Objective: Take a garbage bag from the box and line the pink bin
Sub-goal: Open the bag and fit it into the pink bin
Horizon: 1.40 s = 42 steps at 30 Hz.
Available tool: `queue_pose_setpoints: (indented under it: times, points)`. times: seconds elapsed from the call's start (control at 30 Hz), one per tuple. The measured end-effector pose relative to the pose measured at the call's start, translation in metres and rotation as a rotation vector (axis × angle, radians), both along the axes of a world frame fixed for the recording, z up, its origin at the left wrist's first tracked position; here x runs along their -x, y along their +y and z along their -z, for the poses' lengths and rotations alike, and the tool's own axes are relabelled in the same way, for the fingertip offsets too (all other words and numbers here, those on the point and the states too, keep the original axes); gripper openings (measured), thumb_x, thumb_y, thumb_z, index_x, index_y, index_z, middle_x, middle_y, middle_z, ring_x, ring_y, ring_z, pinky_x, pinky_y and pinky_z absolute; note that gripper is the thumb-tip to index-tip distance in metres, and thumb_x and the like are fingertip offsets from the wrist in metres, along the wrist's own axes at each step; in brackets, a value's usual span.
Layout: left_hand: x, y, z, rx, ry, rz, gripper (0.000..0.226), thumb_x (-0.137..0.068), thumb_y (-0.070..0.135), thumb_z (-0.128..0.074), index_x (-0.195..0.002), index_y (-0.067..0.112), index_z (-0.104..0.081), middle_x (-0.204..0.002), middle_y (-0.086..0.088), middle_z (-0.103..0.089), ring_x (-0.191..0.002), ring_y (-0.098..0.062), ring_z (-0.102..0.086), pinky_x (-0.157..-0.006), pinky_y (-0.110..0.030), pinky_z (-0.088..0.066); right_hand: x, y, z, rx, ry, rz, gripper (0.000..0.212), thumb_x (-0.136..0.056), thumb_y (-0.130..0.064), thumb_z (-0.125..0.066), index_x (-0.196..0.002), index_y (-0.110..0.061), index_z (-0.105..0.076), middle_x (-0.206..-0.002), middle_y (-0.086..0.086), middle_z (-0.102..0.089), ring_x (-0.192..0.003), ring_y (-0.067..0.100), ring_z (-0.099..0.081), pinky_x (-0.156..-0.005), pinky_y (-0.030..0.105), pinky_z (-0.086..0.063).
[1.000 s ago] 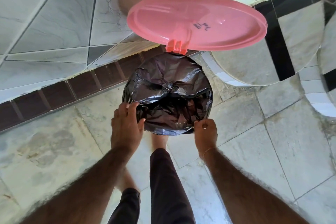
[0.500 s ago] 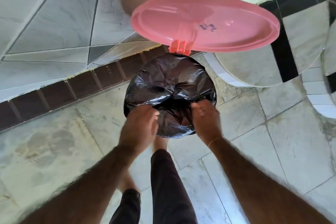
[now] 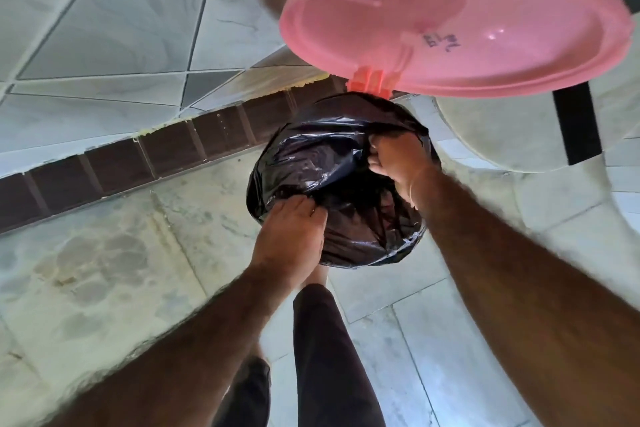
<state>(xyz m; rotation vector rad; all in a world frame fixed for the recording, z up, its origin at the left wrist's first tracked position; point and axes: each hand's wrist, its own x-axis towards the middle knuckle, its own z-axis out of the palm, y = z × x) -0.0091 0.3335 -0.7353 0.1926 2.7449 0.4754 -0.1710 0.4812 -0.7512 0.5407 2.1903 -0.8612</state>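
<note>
Black bag (image 3: 322,163) covers the bin mouth, bin body hidden under it. Left hand (image 3: 289,236) pinches bag at near-left edge; right hand (image 3: 398,158) fisted on bag at far-right edge. Pink lid (image 3: 450,24) stands open, far side.

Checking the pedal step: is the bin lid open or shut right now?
Open. The pink lid stands raised on its hinge, underside facing the camera, above the black bag, which both hands grip.

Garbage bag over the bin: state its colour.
Glossy black garbage bag, seen in the head view.
</note>
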Motion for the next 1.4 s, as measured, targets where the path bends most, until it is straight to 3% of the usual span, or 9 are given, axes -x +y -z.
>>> queue_pose_setpoints:
  times: [0.1,0.2,0.27,0.4,0.53,0.7,0.9,1.13,1.4]
  points:
    - [0.021,0.009,-0.012,-0.091,0.047,0.010,0.020,-0.078,0.011,-0.057,-0.096,0.014,-0.065,-0.085,-0.004,-0.062,-0.082,-0.027,-0.060,-0.075,-0.039,-0.048,-0.050,0.004,-0.011,-0.080,0.247,-0.093,0.025,-0.081,-0.029,-0.053,-0.069,-0.012,-0.066,-0.069,0.009,-0.066,-0.067,0.027,-0.062,-0.067,0.039,-0.052]
    - [0.047,0.010,0.001,-0.261,-0.246,-0.020,0.041,-0.085,0.006,-0.051,-0.125,0.013,-0.056,-0.114,-0.010,-0.062,-0.104,-0.030,-0.061,-0.091,-0.040,-0.049,-0.083,0.005,-0.011,0.085,0.125,-0.394,0.020,-0.090,-0.017,-0.054,-0.107,-0.015,-0.064,-0.096,0.008,-0.070,-0.086,0.023,-0.064,-0.081,0.032,-0.050]
    - [0.068,0.002,0.005,-0.329,-0.458,-0.224,0.044,-0.089,0.005,-0.047,-0.133,0.008,-0.049,-0.126,-0.016,-0.059,-0.117,-0.032,-0.056,-0.099,-0.032,-0.044,-0.061,0.010,-0.007,0.144,-0.002,-0.178,0.024,-0.086,-0.020,-0.057,-0.108,-0.025,-0.063,-0.105,0.013,-0.070,-0.087,0.025,-0.064,-0.080,0.035,-0.050]
    - [0.107,-0.018,0.003,-0.740,-0.680,-0.989,0.014,-0.094,0.014,-0.054,-0.102,0.006,-0.063,-0.103,-0.016,-0.066,-0.102,-0.032,-0.063,-0.086,-0.024,-0.053,0.000,0.023,-0.002,0.240,-0.115,0.471,0.019,-0.092,-0.020,-0.047,-0.104,-0.016,-0.062,-0.106,0.015,-0.064,-0.086,0.021,-0.059,-0.070,0.033,-0.053]
    - [0.115,-0.023,-0.004,-1.070,-0.806,-1.264,0.010,-0.094,0.013,-0.059,-0.096,0.004,-0.058,-0.107,-0.016,-0.059,-0.090,-0.029,-0.068,-0.072,-0.040,-0.060,0.009,0.018,-0.024,0.307,-0.221,0.512,0.020,-0.098,-0.022,-0.042,-0.086,-0.013,-0.055,-0.082,0.006,-0.064,-0.067,0.019,-0.064,-0.058,0.026,-0.048]
    - [0.100,-0.029,-0.015,-0.700,-0.577,-1.000,0.032,-0.091,0.026,-0.060,-0.093,-0.006,-0.064,-0.081,-0.018,-0.069,-0.055,-0.027,-0.066,-0.041,-0.021,-0.050,0.007,0.033,-0.031,0.248,0.134,0.841,0.016,-0.087,-0.016,-0.052,-0.072,-0.012,-0.056,-0.066,0.008,-0.059,-0.046,0.017,-0.056,-0.047,0.022,-0.042]
    - [0.104,-0.032,-0.011,-0.547,-0.043,-0.639,0.021,-0.092,0.019,-0.056,-0.108,0.014,-0.069,-0.099,-0.001,-0.070,-0.088,-0.016,-0.067,-0.083,-0.037,-0.056,-0.009,0.041,-0.008,-0.220,0.617,0.039,0.026,-0.084,-0.033,-0.058,-0.100,-0.015,-0.067,-0.099,0.008,-0.068,-0.095,0.024,-0.061,-0.086,0.030,-0.046]
    - [0.092,-0.033,0.009,-0.156,0.179,-0.336,0.043,-0.083,0.011,-0.056,-0.126,0.015,-0.056,-0.117,-0.010,-0.054,-0.109,-0.029,-0.051,-0.095,-0.043,-0.045,-0.027,0.051,0.001,-0.143,0.360,0.100,0.038,-0.097,-0.045,-0.044,-0.109,-0.012,-0.060,-0.106,0.013,-0.067,-0.101,0.032,-0.059,-0.077,0.027,-0.037]
    - [0.046,-0.040,0.015,-0.248,-0.006,-0.386,0.085,-0.073,-0.007,-0.058,-0.147,0.021,-0.029,-0.139,-0.011,-0.038,-0.127,-0.031,-0.043,-0.103,-0.047,-0.044,-0.059,0.076,0.007,-0.062,0.067,0.225,0.087,-0.077,-0.083,-0.026,-0.106,-0.012,-0.067,-0.110,0.014,-0.067,-0.100,0.031,-0.060,-0.096,0.044,-0.048]
